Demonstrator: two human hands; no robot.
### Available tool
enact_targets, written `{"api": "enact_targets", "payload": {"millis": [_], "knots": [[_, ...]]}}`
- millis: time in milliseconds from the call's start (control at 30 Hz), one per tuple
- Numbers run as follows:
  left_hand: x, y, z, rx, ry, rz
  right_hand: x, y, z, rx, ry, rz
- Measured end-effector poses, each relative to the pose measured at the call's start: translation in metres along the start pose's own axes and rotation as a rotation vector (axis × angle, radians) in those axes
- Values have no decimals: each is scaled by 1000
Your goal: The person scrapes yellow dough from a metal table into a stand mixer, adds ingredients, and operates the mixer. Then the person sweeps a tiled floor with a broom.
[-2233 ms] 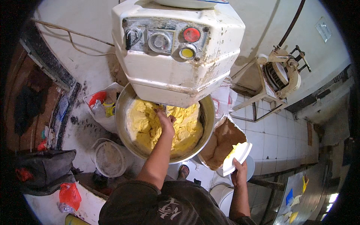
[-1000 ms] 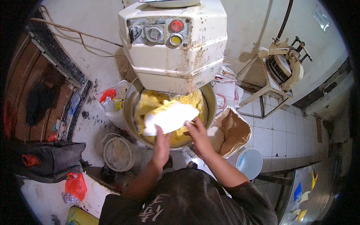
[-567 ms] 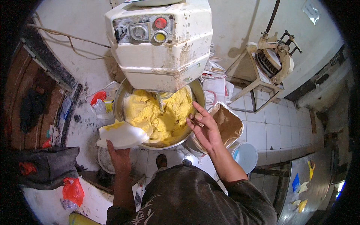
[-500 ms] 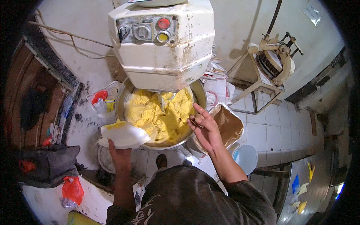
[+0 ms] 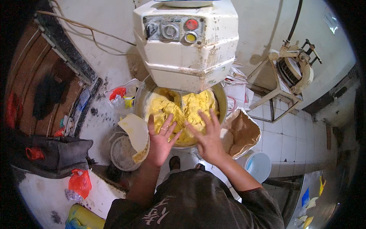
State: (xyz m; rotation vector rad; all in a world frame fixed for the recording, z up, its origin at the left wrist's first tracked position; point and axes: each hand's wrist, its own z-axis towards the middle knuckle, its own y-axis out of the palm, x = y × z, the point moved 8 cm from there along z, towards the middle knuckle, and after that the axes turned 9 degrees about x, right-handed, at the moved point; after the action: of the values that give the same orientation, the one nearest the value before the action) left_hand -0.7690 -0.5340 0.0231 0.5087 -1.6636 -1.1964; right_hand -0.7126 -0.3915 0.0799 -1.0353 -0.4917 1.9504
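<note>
Large metal bowl point(image 5: 140, 100) as reference — lumpy, creased yellow dough point(image 5: 200, 104) lies inside it, beneath the white mixer head point(image 5: 187, 63) that overhangs the bowl's far side. Left hand point(image 5: 161, 147) at the bowl's near-left rim, fingers spread wide and pointing toward the dough. Right hand point(image 5: 210, 143) at the near-right rim, its fingers also spread apart. Both hands overlap the dough from above; whether any fingertip touches it cannot be told. Just left of the bowl, beside the left hand, a white curved panel point(image 5: 134, 133) sits tilted, yellow residue at its lower end — contact with the hand, or with the round bucket point(image 5: 122, 154) behind it, unclear. Farther along the bowl's left side, a pale bag point(image 5: 124, 110) with red plastic at its mouth. Right of the bowl, near the right hand, a paper sack point(image 5: 246, 131), open, brown within; nearer the person than the sack, and right of the bowl, a light-blue bucket point(image 5: 259, 167).
</note>
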Motion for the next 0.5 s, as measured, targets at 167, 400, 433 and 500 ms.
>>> {"api": "enact_targets", "payload": {"millis": [167, 400, 433, 500], "knots": [[-30, 4, 5, 46, -84, 107, -16, 34, -4, -98, -141, -76], [9, -38, 12, 414, -79, 145, 59, 7, 4, -67, 187, -150], [20, -35, 8, 404, -19, 246, 58, 1, 8, -68, 114, -101], [35, -38, 2, 509, -21, 541, 62, -9, 15, -90, 75, -66]]}}
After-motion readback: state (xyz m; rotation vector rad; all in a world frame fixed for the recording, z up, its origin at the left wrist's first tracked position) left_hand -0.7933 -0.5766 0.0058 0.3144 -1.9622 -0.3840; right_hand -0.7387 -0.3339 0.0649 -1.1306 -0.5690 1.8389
